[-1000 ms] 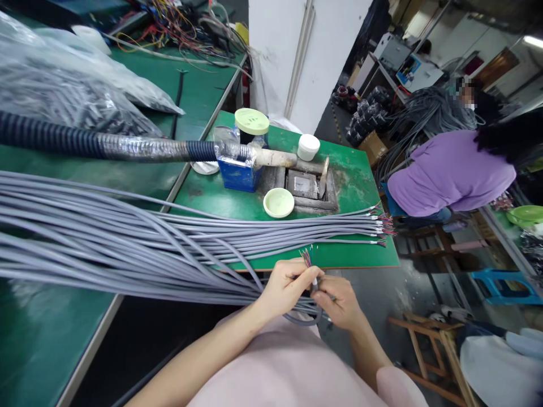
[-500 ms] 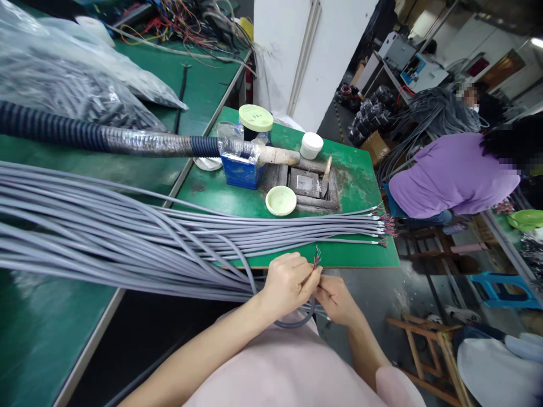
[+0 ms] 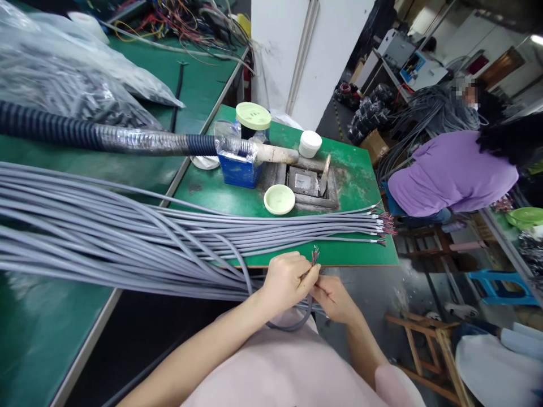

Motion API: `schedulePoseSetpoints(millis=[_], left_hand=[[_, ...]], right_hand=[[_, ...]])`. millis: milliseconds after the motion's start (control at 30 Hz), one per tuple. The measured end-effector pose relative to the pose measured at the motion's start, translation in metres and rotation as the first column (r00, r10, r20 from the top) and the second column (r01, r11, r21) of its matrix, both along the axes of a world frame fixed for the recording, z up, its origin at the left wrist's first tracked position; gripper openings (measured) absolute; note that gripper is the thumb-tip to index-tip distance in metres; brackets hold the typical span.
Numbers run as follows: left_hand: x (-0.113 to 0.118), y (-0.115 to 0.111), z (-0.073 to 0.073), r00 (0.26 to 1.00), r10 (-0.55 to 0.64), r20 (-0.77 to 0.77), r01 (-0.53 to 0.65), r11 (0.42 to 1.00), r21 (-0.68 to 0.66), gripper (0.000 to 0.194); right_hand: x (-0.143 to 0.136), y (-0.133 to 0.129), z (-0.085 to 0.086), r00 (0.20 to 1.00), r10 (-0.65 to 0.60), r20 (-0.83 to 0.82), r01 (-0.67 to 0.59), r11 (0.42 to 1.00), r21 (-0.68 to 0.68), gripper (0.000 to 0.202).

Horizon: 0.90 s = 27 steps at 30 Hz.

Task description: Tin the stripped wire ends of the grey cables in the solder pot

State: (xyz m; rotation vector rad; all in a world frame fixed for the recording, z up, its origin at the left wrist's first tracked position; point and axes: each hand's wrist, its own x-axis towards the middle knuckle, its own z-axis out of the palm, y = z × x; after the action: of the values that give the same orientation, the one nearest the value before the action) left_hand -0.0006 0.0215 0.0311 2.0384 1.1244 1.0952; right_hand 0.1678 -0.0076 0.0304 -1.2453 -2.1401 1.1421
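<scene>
One grey cable (image 3: 292, 326) loops up in front of my body, its thin stripped wires (image 3: 315, 255) fanning upward out of my fingers. My left hand (image 3: 288, 278) is closed, pinching those wires between thumb and forefinger. Just below and to the right, my right hand (image 3: 334, 297) is closed around the cable near its stripped end; its fingertips are partly hidden behind my left hand. Behind both hands, a thick bundle of grey cables (image 3: 178, 243) lies across the green table, with bared coloured wire ends (image 3: 384, 223) at its right.
A solder pot (image 3: 303, 182) sits in the green table (image 3: 356, 169), a scraper (image 3: 325, 175) on it. Around it are a pale bowl (image 3: 279, 199), a white tub (image 3: 310, 144), a blue box (image 3: 241, 171) and a ribbed hose (image 3: 51, 127). A person in purple (image 3: 449, 172) sits at right.
Both hands keep their grip on the cable and wires, nearly in place. The wire tips look slightly more spread. The whole view has shifted a little.
</scene>
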Motion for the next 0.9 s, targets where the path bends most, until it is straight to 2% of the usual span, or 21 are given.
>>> schedulePoseSetpoints(millis=[233, 367, 700, 767, 833, 900], left_hand=[[0.0, 0.003, 0.002, 0.985, -0.066, 0.161, 0.108, 0.957, -0.268, 0.048], [-0.001, 0.003, 0.003, 0.974, -0.068, 0.216, 0.142, 0.927, -0.348, 0.046], [-0.002, 0.003, 0.003, 0.97, -0.069, 0.234, 0.151, 0.922, -0.356, 0.043], [0.0, 0.002, 0.003, 0.973, -0.108, 0.205, 0.174, 0.923, -0.342, 0.045], [0.001, 0.0, 0.003, 0.968, -0.198, 0.157, 0.237, 0.924, -0.299, 0.043], [0.001, -0.003, 0.001, 0.952, -0.292, 0.09, 0.305, 0.92, -0.246, 0.031]], right_hand=[[-0.002, -0.004, 0.003, 1.0, -0.004, 0.03, 0.005, 1.0, -0.019, 0.05], [-0.003, -0.006, 0.005, 1.0, -0.01, 0.008, 0.01, 1.0, -0.025, 0.053], [-0.006, -0.006, 0.006, 1.0, 0.005, 0.018, -0.005, 1.0, -0.017, 0.05], [-0.003, -0.009, 0.006, 1.0, -0.003, 0.028, 0.004, 1.0, -0.021, 0.048], [0.009, -0.017, 0.003, 0.997, -0.035, 0.063, 0.037, 0.999, -0.032, 0.045], [0.031, -0.03, -0.007, 0.984, -0.114, 0.14, 0.125, 0.99, -0.067, 0.042]])
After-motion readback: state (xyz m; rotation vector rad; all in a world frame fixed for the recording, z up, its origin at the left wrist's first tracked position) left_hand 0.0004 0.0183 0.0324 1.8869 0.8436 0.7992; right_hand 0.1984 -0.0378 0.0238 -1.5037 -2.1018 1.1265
